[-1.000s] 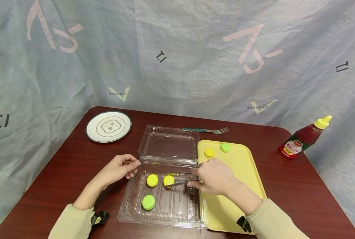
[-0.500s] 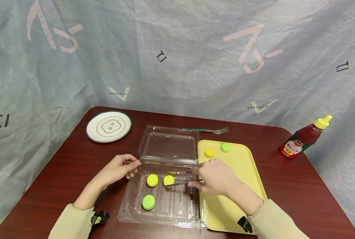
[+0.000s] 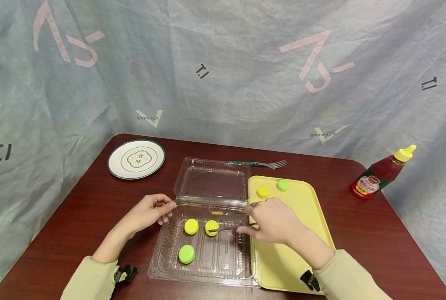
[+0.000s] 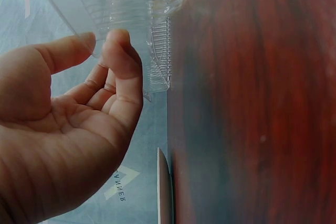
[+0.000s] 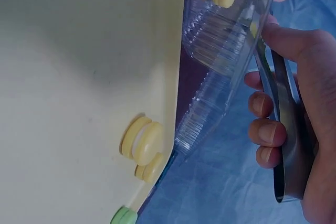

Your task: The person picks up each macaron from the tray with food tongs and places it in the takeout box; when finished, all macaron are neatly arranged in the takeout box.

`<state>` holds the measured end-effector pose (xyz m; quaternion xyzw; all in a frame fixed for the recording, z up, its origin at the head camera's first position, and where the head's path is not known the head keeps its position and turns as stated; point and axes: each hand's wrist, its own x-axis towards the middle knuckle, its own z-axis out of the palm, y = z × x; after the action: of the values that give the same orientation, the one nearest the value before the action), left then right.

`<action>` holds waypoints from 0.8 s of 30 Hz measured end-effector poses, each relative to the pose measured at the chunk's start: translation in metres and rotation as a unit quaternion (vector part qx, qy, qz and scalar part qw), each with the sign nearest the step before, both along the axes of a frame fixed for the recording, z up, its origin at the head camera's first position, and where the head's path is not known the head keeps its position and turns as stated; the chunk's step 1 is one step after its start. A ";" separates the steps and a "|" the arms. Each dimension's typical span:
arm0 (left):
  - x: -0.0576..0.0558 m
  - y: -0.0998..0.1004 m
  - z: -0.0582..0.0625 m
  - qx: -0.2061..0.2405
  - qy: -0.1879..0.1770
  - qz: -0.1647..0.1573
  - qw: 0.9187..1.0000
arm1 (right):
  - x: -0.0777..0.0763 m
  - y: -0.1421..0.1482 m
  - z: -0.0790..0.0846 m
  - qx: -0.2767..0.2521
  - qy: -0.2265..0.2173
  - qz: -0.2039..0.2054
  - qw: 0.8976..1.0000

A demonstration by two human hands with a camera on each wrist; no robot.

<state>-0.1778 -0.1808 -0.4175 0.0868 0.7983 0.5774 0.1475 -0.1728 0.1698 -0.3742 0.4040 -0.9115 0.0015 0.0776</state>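
My left hand point(image 3: 149, 210) pinches the left rim of a clear plastic clamshell box point(image 3: 208, 273) between thumb and index finger point(image 4: 123, 61). The box lies with its lid point(image 3: 211, 181) folded back. Inside sit two yellow macarons, the left one point(image 3: 191, 226) and the right one point(image 3: 211, 228), and a green macaron point(image 3: 186, 254) nearer me. My right hand point(image 3: 273, 221) holds metal tongs point(image 5: 286, 129) over the box's right side. Their arms are spread: one tip overlaps the right yellow macaron, the other stands farther back. Whether that tip touches the macaron I cannot tell.
A yellow tray point(image 3: 301, 208) adjoins the box on the right, with a yellow macaron point(image 3: 263, 192) and a green macaron point(image 3: 282, 185) at its far end. Behind lies a fork point(image 3: 269, 165). A white plate point(image 3: 136, 159) is at back left, a sauce bottle point(image 3: 380, 175) at right.
The tongs' arms have spread apart, the far one moving away from the right yellow macaron. My right hand has shifted slightly right. The left hand and the macarons stay put.
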 end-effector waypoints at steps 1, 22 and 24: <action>0.000 0.000 0.000 -0.001 0.000 0.000 1.000 | 0.000 0.000 0.001 -0.002 0.000 0.000 1.000; -0.001 0.000 -0.003 -0.005 0.001 0.001 1.000 | -0.006 0.026 0.025 -0.022 0.037 -0.015 0.999; -0.001 0.000 -0.003 -0.006 0.002 0.000 1.000 | -0.007 0.028 0.027 -0.022 0.042 -0.019 0.999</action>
<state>-0.1784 -0.1812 -0.4200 0.0868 0.8024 0.5721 0.1462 -0.1795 0.1982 -0.3472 0.3848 -0.9145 0.0034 0.1250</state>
